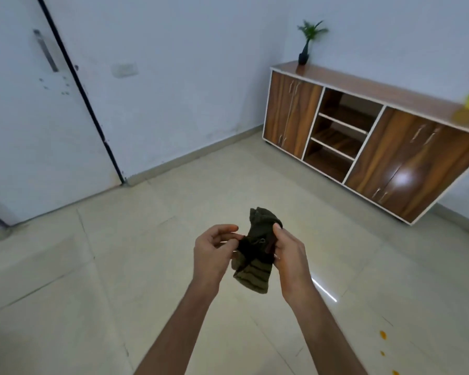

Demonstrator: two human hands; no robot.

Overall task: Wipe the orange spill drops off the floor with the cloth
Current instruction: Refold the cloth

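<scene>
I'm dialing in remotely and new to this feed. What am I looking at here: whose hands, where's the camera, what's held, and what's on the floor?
There is one picture, from a wide-angle camera worn on a person's head, looking forward and down. No machine: the left hand and right hand are bare. Together they hold a dark striped cloth in the air, above the tiled floor. The orange spill drops lie at lower right, unwiped. Behind stand a wooden cabinet with a small plant on top, and a white door.

Ahead-right of your hands: wooden cabinet (363,136), 1 potted plant (307,41) on top. Ahead-left of them: white door (25,131).
</scene>
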